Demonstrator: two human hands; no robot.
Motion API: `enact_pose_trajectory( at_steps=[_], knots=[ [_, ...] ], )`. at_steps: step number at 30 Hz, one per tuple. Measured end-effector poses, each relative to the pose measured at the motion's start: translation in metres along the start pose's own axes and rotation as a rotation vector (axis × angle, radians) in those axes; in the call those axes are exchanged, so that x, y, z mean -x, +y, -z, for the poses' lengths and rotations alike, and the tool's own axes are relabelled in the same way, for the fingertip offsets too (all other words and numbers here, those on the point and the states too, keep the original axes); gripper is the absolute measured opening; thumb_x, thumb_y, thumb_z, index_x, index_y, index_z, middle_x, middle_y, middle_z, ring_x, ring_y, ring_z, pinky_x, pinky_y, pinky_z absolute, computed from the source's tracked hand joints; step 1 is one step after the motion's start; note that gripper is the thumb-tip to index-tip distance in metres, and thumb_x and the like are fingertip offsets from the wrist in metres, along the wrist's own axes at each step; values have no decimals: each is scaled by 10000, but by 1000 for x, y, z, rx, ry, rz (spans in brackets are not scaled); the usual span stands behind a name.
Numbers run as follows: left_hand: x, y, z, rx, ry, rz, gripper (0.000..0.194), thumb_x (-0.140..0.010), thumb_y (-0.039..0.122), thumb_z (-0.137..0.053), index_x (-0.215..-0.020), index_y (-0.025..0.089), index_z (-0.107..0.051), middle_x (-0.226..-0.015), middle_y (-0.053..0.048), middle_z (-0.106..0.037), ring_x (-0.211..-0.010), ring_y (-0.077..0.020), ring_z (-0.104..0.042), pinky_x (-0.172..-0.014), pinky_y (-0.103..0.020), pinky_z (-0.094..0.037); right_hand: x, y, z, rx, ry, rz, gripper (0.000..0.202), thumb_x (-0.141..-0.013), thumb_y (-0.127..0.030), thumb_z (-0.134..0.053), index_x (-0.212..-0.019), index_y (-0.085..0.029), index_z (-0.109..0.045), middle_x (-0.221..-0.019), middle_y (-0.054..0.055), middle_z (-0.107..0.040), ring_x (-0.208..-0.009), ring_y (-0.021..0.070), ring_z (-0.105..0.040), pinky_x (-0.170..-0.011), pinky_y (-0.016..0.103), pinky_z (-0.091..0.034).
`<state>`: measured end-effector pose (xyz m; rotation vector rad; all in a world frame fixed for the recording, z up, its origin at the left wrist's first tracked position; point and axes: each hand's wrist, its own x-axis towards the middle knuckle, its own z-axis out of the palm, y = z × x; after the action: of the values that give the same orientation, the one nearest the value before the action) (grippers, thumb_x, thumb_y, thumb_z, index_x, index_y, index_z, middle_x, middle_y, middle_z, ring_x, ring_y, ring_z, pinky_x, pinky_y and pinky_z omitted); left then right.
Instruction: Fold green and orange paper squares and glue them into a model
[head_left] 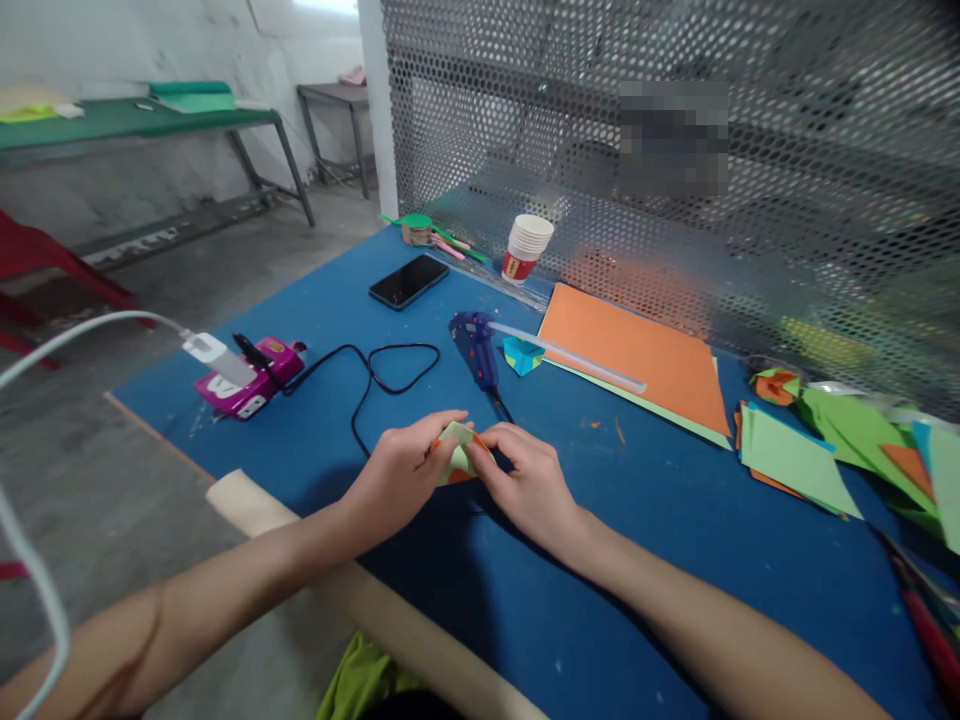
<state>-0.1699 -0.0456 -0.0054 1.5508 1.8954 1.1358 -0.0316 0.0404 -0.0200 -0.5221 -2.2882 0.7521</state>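
Observation:
Between my two hands is a small folded paper piece [459,455], light green with orange parts, held just above the blue table near its front edge. My left hand [409,460] pinches its left side, and my right hand [521,470] grips its right side with thumb and fingers. Just beyond them a blue glue gun [476,350] lies on the table with a long clear glue stick [570,358] in its back. Beside the gun sits a small blue and yellow-green folded paper [523,355].
Orange sheets [630,350] lie behind a stack of light green squares [799,455] at right. Paper cups [528,248], a phone [409,281] and a pink power strip [249,377] with black cable stand farther back and left. Red-handled scissors [930,630] lie at the right edge.

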Motion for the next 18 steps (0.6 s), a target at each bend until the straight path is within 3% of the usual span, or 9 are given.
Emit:
enact_pose_trajectory(
  at_steps=[10, 14, 18],
  knots=[
    [2, 6, -2, 14, 21, 6, 401, -897, 305, -402, -1241, 139, -523, -1129, -99, -672, -1025, -208, -640, -876, -334, -516, -1, -4, -4, -66, 88, 11, 229, -880, -207, -496, -661, -181, -556, -633, 13, -595, -595, 116, -543, -609, 250, -431],
    [3, 5, -2, 169, 27, 51, 447, -881, 314, -453, -1294, 142, -459, -1142, -93, -667, -1033, -192, -637, -847, -293, -535, -2, -5, -2, -115, 41, -71, 181, -875, -229, -506, -732, -174, -603, -702, 28, -627, -654, 126, -574, -643, 253, -451],
    [2, 0, -1, 232, 33, 79, 429, -871, 336, -471, -1261, 156, -488, -1130, -97, -671, -1045, -207, -630, -889, -334, -514, -3, -5, 2, -157, -23, -108, 151, -869, -244, -497, -855, -174, -629, -809, 49, -659, -734, 145, -599, -692, 271, -471]
  ],
)
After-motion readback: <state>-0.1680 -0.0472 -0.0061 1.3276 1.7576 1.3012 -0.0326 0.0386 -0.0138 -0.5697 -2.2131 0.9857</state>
